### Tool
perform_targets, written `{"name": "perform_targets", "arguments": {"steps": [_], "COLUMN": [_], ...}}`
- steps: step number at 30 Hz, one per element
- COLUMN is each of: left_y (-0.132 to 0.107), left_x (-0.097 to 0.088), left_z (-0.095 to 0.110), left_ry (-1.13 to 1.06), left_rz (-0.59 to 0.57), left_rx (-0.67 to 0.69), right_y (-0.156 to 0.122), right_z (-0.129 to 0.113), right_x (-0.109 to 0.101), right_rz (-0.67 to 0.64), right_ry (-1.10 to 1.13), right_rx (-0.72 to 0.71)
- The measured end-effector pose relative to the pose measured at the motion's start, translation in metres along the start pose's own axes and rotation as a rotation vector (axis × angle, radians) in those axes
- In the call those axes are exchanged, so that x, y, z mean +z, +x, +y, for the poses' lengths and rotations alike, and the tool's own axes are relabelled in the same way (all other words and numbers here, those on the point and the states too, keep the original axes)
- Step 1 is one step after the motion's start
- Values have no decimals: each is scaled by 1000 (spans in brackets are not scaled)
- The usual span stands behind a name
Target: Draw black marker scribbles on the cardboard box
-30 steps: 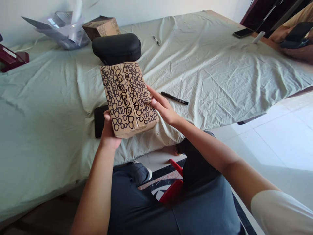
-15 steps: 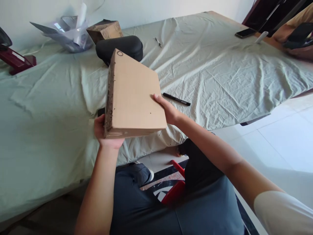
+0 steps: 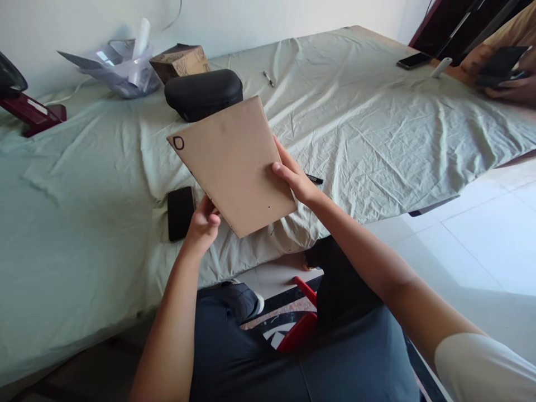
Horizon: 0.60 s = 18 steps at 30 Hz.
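A flat cardboard box [image 3: 234, 167] is held tilted above the edge of the cloth-covered table, with a hand-drawn black loop in its left corner. My right hand [image 3: 295, 176] grips its right edge, thumb on the upper face and fingers behind. At the lower left edge is my left hand [image 3: 203, 226], its fingers partly hidden under the box and its thumb beside the edge. A black phone [image 3: 180, 213] lies just left of my left hand. Behind my right hand, a black marker [image 3: 315, 178] is partly covered.
A black hard case [image 3: 204, 94] sits beyond the box, near a small carton [image 3: 180, 60] and a clear plastic basket [image 3: 125, 78]. A pen [image 3: 268, 79] lies on the wrinkled cloth [image 3: 355, 111]. At the far right are another phone [image 3: 414, 61] and another person's hand [image 3: 513, 86] holding something dark.
The box has turned counterclockwise, its marked corner swinging left and down, and its dark side is hidden. My left hand has shifted right, uncovering the phone. The marker is now mostly covered.
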State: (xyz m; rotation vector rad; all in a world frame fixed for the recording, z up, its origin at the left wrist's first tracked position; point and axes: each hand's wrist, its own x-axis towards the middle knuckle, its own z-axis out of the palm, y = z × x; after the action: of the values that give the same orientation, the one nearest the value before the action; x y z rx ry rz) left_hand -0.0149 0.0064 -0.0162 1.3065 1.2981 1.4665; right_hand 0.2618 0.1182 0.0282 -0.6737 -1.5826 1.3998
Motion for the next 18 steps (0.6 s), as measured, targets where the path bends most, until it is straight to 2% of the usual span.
{"name": "perform_targets", "arguments": {"steps": [2, 6, 10, 15, 18], "left_y": [-3, -2, 5, 3, 1], "left_x": [2, 0, -5, -2, -2], "left_z": [-2, -7, -16, -26, -27], "left_ry": [102, 349, 310, 102, 0], "left_rz": [-34, 41, 88, 186, 216], "left_rx": [12, 124, 178, 37, -12], "right_y": [2, 3, 2, 1, -3], "right_z": [1, 2, 5, -1, -11], "right_x": [-8, -13, -9, -15, -15], "right_rz": [-92, -249, -283, -264, -208], "right_ry": [-28, -168, -280, -250, -91], "right_rx": [-55, -233, -347, -304, -181]}}
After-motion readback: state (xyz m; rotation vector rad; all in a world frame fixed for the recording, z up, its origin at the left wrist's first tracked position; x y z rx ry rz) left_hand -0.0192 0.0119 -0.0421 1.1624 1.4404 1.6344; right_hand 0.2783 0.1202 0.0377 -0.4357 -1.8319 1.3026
